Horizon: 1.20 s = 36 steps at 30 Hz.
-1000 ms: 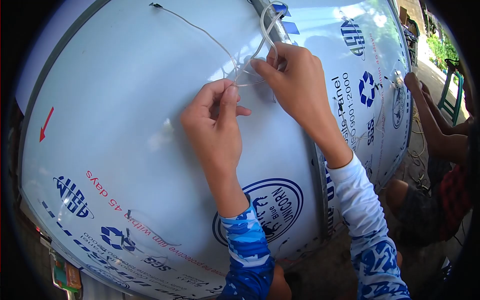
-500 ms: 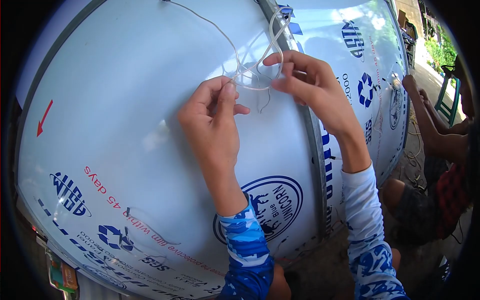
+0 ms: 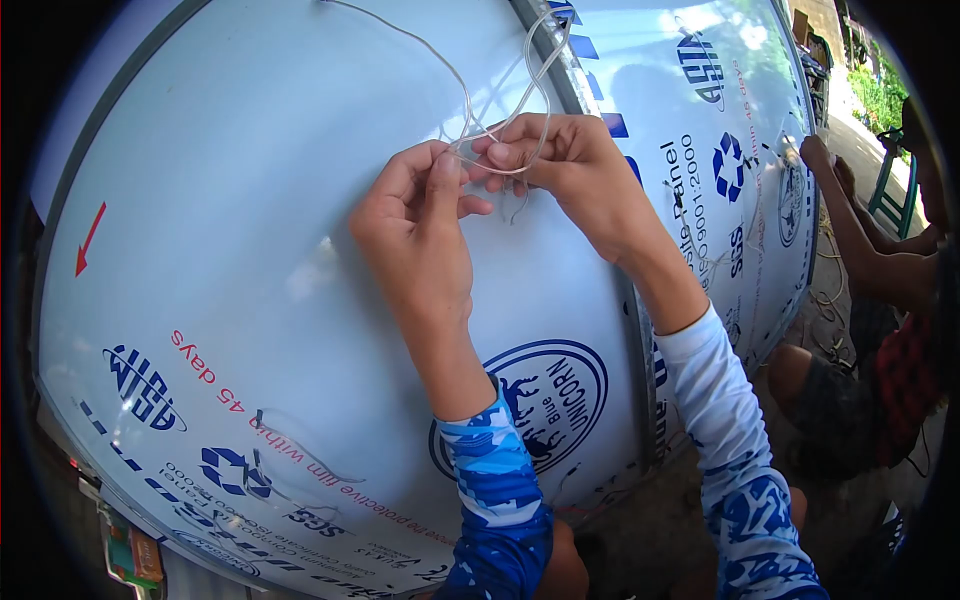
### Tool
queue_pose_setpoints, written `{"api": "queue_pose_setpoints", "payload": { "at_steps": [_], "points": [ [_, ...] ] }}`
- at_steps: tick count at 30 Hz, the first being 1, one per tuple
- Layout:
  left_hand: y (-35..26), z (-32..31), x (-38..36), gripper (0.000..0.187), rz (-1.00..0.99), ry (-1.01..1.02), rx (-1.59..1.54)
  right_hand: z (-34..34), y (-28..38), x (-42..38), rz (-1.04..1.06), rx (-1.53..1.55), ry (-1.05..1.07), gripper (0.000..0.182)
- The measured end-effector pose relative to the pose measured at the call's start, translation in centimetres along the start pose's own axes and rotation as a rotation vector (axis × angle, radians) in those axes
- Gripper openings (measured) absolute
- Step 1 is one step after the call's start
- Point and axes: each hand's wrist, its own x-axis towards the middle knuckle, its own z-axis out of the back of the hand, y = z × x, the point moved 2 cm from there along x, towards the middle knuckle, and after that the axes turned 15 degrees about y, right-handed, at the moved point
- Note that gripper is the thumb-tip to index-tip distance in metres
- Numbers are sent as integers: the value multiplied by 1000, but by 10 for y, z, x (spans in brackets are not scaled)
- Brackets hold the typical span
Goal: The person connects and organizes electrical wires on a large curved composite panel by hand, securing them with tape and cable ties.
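Thin, clear-coated wire (image 3: 463, 84) runs from a hole near the top of the white printed panel (image 3: 270, 240) down to my fingers. My left hand (image 3: 420, 225) pinches the wire between thumb and forefinger, its other fingers curled. Close beside it, my right hand (image 3: 585, 185) is closed on the wire too, thumb against fingertips. A loose loop of the wire rises above the right hand to the metal edge strip. Short thin ends dangle below the fingertips, and the exact joint between the hands is hidden.
A grey metal strip (image 3: 640, 375) divides this panel from a second printed panel (image 3: 700, 130). Short wires (image 3: 300, 460) stick out at the lower left. At the right sits another person (image 3: 870, 260), arms towards the second panel. Loose cable (image 3: 828, 290) lies on the ground.
My right hand has moved left and in towards my left hand, its fingers closing on the wire. The wire loop has shifted left. My left hand keeps its pinch.
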Motion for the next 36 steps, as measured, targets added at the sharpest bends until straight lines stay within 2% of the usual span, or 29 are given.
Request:
{"api": "queue_pose_setpoints", "payload": {
  "at_steps": [2,6,9,11,13,14,15,16,18,20,21,22,24,31,34,36],
  "points": [
    [0,0,1,15,-11,-28,-24,2,3,-2,-71,-9,71,22],
    [1,-3,1,15,5,-44,-5,10,4,-8,-51,-68,12,21],
    [2,-6,1,13,-33,-49,-16,18,2,-13,-48,-231,106,26],
    [1,-7,1,13,-27,-62,-28,21,-1,-20,27,-249,-193,30],
    [2,-7,2,14,-40,-57,-21,10,18,-32,337,-871,-589,33],
    [3,-6,1,14,-51,-54,-15,4,34,-38,531,-1188,-607,31],
    [2,-5,1,14,-53,-59,-10,-2,48,-37,535,-1182,-604,31],
    [2,-5,1,15,-56,-48,-7,-13,60,-33,573,-1301,-378,33],
    [1,-4,-1,16,-46,-36,-3,-23,69,-22,595,-1404,-142,34],
    [-2,-2,-1,15,-28,-3,46,-21,69,-1,664,-1639,59,31],
    [-3,-2,-1,15,-27,-8,43,-14,69,5,666,-1639,65,31],
    [-4,-1,-1,15,-24,-24,66,-7,68,11,567,-1602,242,23],
    [-4,1,0,14,-21,-47,87,-4,68,14,482,-1689,407,22],
    [0,0,0,9,-101,-53,75,1,75,21,528,-1610,453,20],
    [0,0,0,8,-116,-72,85,-2,77,19,430,-1495,460,19],
    [0,1,-1,9,-126,-92,90,-3,73,18,507,-1665,287,23]
  ]
}}
